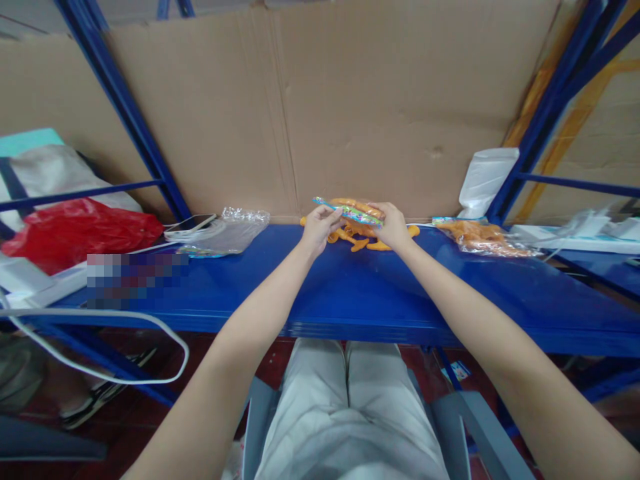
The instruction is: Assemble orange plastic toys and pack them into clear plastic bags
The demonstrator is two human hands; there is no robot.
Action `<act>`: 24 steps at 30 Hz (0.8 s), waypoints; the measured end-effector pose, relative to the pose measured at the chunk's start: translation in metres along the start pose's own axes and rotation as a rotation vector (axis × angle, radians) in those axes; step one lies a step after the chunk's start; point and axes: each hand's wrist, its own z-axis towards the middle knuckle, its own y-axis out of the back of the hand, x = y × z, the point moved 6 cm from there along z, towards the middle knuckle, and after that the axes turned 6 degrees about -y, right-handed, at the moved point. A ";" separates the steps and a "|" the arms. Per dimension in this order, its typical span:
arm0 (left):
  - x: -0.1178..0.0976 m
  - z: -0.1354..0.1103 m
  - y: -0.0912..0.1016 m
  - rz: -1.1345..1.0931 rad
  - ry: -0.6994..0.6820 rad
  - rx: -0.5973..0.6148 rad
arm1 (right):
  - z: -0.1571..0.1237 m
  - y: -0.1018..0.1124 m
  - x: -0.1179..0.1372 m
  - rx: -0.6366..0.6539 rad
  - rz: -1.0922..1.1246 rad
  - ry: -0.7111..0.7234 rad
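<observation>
Between my two hands is a clear plastic bag (357,210) with a colourful printed header and orange pieces inside, raised just above the shelf. My left hand (321,229) pinches its left end near the header. At the right end, my right hand (393,225) is closed around the bag, with some fingers hidden behind it. Loose orange plastic pieces (360,244) lie on the blue surface below and behind my hands; their exact kind is too small to make out.
On the blue shelf (320,293), flat clear bags (230,233) lie left and a filled orange bag (483,239) right. A white bag (487,180) leans by the right post. Further left are a red plastic bag (85,230) and a white cable (165,380). Cardboard (380,100) stands behind.
</observation>
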 end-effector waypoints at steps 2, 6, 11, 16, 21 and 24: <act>0.003 0.002 0.001 0.000 0.001 0.014 | 0.001 0.000 -0.002 -0.009 0.010 0.004; 0.008 0.007 0.008 0.003 0.004 0.006 | 0.002 0.002 -0.001 -0.014 0.041 -0.015; 0.018 0.015 0.025 0.033 0.080 -0.173 | 0.007 0.010 -0.006 -0.058 0.108 -0.130; 0.023 0.025 0.028 0.084 0.174 -0.155 | 0.016 0.016 -0.012 -0.020 0.122 -0.173; 0.016 0.038 0.016 0.121 0.174 -0.048 | 0.028 0.024 -0.017 -0.043 0.141 -0.169; 0.010 0.044 0.008 0.181 0.177 -0.049 | 0.039 0.027 -0.026 -0.055 0.114 -0.222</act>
